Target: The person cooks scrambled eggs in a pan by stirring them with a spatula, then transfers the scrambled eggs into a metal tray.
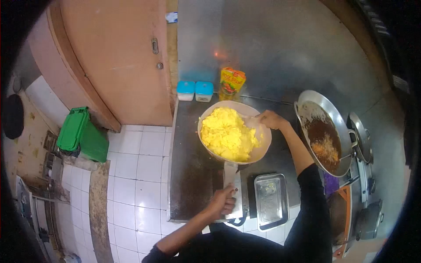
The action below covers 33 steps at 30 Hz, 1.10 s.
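Observation:
My left hand (pixel 222 202) is closed around the handle of a pale frying pan (pixel 263 151), held above the dark counter. A heap of yellow food that looks like scrambled egg (pixel 226 133) fills much of the pan, mostly on its left side. At the pan's upper right rim my right hand (pixel 270 120) is closed on a pale spatula-like utensil (pixel 251 122), whose far end reaches toward the yellow food. Below and right of the pan lies a rectangular metal tray (pixel 271 201) with small bits in it.
Two blue-lidded containers (pixel 195 90) and a yellow pouch (pixel 232 83) stand at the counter's back. On the right, a large wok (pixel 344 131) holds brown liquid and food, beside a metal lid (pixel 360 136). A green bin (pixel 83 136) stands on the floor at left.

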Available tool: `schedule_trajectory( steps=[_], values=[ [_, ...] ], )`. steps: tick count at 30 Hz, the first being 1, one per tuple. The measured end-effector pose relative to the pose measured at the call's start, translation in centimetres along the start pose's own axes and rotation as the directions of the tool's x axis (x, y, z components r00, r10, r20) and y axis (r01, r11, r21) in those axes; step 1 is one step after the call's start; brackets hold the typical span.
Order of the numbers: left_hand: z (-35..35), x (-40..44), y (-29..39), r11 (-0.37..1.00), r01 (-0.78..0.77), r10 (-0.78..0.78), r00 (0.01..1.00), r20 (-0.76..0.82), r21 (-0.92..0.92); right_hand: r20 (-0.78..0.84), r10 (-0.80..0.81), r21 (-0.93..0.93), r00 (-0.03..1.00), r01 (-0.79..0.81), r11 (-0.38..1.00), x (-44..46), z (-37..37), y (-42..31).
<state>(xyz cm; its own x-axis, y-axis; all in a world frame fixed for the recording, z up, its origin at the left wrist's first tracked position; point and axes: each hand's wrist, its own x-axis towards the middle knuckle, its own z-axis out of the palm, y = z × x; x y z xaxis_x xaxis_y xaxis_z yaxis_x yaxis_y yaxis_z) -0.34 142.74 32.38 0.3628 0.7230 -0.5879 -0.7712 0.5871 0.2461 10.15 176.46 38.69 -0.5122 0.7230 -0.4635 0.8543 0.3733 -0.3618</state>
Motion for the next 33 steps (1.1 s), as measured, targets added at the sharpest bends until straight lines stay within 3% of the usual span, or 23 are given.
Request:
schedule_trajectory(
  steps=[1,2,3,4,5,6,7,9,14,17,23,26,28,30,33],
  values=[
    [-0.6,-0.6,0.9,0.998,0.032,-0.029,0.998,-0.047,0.062,0.004,-0.009,-0.002,1.000,0.009,1.000,0.6,-0.1,0.0],
    [-1.2,-1.2,1.8,0.998,0.024,-0.021,0.998,-0.051,0.063,0.053,-0.143,-0.035,0.988,0.145,0.989,1.3,-0.1,0.2],
    [-1.8,-1.6,2.9,0.994,0.038,-0.038,0.999,-0.003,0.099,0.107,-0.270,-0.058,0.957,0.277,0.959,1.9,-0.2,0.6],
    [-2.2,-2.1,3.7,0.989,0.057,-0.063,0.997,0.044,0.137,0.105,-0.271,-0.052,0.957,0.277,0.959,2.1,0.1,1.2],
    [-2.4,-2.3,4.0,0.988,0.060,-0.066,0.997,0.043,0.141,-0.033,-0.521,-0.178,0.853,0.508,0.843,1.7,0.6,2.2],
    [-2.5,-2.5,4.4,0.987,0.051,-0.059,0.997,0.050,0.151,-0.129,-0.733,-0.333,0.667,0.667,0.666,1.3,1.0,3.3],
    [-2.5,-2.5,4.6,0.986,0.045,-0.055,0.997,0.057,0.162,-0.134,-0.726,-0.332,0.675,0.660,0.674,-0.7,0.9,3.0],
    [-2.7,-2.7,4.8,0.983,0.074,-0.085,0.995,0.057,0.166,-0.082,-0.487,-0.588,0.869,0.353,0.728,-6.3,0.0,0.4],
    [-3.0,-2.5,5.0,0.982,0.122,-0.134,0.987,0.083,0.141,-0.144,-0.499,-0.709,0.855,0.263,0.655,-12.2,3.2,1.9],
    [-2.9,-2.7,4.8,0.985,0.093,-0.104,0.992,0.067,0.147,-0.280,-0.600,-0.780,0.749,0.187,0.598,-15.7,4.3,2.3],
    [-2.7,-2.7,4.6,0.986,0.093,-0.101,0.994,0.051,0.142,-0.341,-0.453,-0.710,0.824,0.091,0.699,-22.2,1.4,-3.0],
    [-2.7,-2.4,4.5,0.989,0.100,-0.109,0.991,0.073,0.112,-0.236,-0.354,-0.716,0.905,0.084,0.693,-19.6,4.5,-4.6],
    [-2.2,-2.0,3.6,0.992,0.086,-0.092,0.994,0.065,0.093,-0.287,-0.316,-0.780,0.904,-0.029,0.625,-15.9,9.5,-5.5],
    [-2.1,-1.6,3.0,0.996,0.058,-0.063,0.996,0.060,0.073,-0.455,-0.260,-0.768,0.852,-0.228,0.599,-13.4,12.5,-7.8],
    [-2.4,-1.5,2.6,0.994,0.044,-0.052,0.995,0.085,0.096,-0.514,-0.350,-0.751,0.783,-0.214,0.625,-7.6,12.8,-6.7]
  ],
)
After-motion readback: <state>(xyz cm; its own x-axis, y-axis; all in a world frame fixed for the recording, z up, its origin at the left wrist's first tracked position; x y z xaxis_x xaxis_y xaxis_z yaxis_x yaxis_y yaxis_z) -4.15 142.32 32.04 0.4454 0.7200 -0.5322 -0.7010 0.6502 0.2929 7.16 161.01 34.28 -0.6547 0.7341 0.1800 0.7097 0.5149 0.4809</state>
